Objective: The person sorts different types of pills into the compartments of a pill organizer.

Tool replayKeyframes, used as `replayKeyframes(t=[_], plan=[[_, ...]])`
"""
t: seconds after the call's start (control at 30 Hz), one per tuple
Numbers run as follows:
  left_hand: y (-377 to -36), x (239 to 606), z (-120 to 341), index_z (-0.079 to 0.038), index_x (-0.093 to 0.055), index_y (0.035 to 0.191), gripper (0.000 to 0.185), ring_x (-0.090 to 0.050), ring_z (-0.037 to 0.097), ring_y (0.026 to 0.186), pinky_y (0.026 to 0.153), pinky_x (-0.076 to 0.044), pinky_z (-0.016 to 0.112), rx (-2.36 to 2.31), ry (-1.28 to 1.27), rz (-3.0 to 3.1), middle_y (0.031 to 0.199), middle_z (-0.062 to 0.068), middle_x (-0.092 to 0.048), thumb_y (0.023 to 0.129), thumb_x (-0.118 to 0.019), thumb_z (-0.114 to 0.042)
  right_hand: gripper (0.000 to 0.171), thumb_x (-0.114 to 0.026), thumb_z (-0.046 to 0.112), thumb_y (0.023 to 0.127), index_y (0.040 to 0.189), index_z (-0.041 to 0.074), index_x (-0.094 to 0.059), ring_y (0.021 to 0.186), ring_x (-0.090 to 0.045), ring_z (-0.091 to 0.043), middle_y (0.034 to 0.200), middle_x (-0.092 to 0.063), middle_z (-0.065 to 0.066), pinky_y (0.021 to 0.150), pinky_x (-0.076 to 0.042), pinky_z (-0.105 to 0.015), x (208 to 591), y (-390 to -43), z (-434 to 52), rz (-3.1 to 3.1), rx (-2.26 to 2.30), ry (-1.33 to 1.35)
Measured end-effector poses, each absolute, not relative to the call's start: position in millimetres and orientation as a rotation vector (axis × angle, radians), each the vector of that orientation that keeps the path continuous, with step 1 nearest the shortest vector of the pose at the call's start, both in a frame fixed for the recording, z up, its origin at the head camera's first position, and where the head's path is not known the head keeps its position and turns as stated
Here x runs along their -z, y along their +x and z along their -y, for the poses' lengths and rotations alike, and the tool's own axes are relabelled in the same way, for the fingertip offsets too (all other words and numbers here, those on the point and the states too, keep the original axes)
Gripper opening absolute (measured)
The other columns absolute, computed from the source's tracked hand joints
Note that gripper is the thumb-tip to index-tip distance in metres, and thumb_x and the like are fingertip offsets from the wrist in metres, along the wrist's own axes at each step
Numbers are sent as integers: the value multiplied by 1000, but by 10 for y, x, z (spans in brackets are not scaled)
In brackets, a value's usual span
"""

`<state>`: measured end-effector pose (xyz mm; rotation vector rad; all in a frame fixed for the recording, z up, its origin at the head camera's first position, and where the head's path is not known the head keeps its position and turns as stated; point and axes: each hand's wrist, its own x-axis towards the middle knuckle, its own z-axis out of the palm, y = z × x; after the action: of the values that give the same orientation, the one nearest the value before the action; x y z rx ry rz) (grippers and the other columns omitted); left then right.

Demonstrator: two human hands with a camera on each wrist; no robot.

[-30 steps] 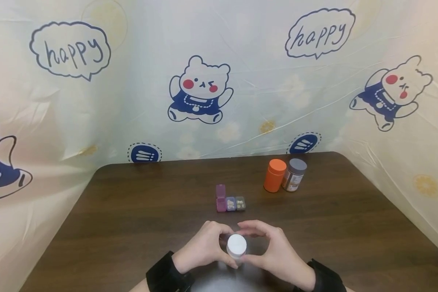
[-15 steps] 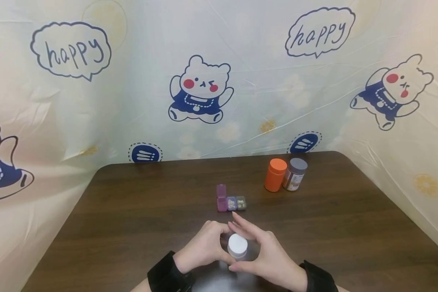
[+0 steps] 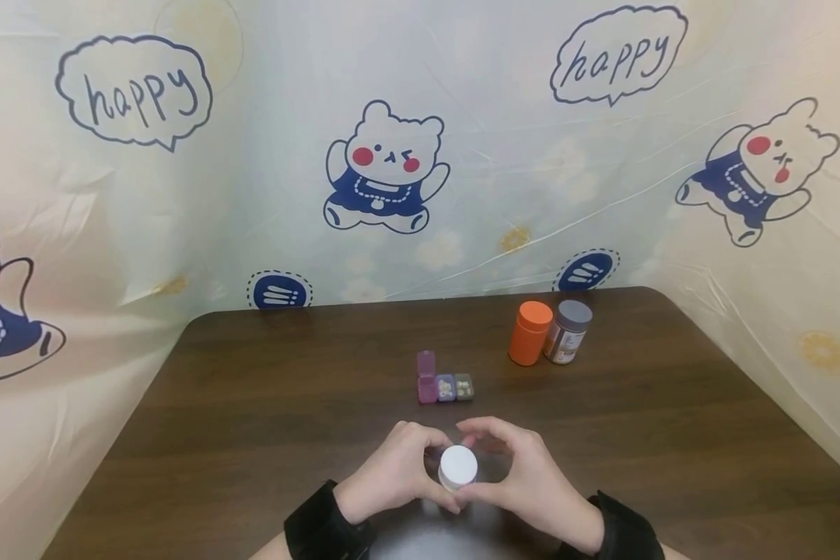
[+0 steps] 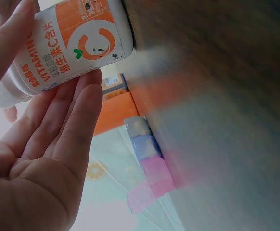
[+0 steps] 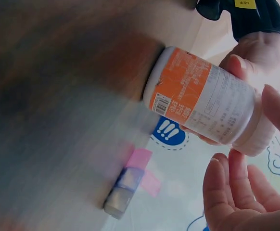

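Note:
A white vitamin C bottle (image 4: 77, 43) with an orange and white label stands upright at the near side of the table, its base right at the tabletop. My left hand (image 3: 392, 473) grips the bottle's body between thumb and fingers. At the top, my right hand (image 3: 532, 482) pinches the white cap (image 3: 458, 465), thumb on the near side and fingertips on the opposite side, as the right wrist view shows. Just beyond the hands lies a small pill organizer (image 3: 446, 388). Its pink compartment (image 3: 427, 390) has the lid raised; the blue and grey-green ones hold pale pills.
An orange bottle (image 3: 530, 334) and a grey-lidded jar (image 3: 567, 333) stand side by side at the back right of the dark wooden table (image 3: 287, 389). A patterned curtain (image 3: 497, 171) rises behind the table and along both sides.
My right hand first turned forward and leftward round the cap, then swung back to the right, with its fingers on the cap again. The left hand stays on the bottle.

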<state>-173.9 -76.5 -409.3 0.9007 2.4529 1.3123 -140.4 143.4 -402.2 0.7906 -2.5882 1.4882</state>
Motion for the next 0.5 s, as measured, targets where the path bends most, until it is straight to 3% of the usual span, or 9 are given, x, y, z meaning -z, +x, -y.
replayKeyframes(t=[0.23, 0.5], plan=[[-1741, 4088, 781, -6, -78, 101, 44, -63, -8, 82, 76, -54, 16, -1309, 892, -2449, 94, 3, -80, 65, -101, -16, 58, -91, 28, 83, 130, 3, -71, 112, -72, -6, 125, -78, -11, 93, -61, -31, 3994, -1380, -1468, 2594, -1508, 894], [-1731, 4088, 757, -6, -78, 96, 39, -54, -8, 74, 70, -48, 15, -1285, 906, -2496, 86, -2, -78, 64, -100, -13, 65, -90, 27, 84, 140, 4, -66, 128, -68, -16, 138, -71, -9, 104, -55, -25, 4038, -1360, -1408, 2614, -1432, 942]])
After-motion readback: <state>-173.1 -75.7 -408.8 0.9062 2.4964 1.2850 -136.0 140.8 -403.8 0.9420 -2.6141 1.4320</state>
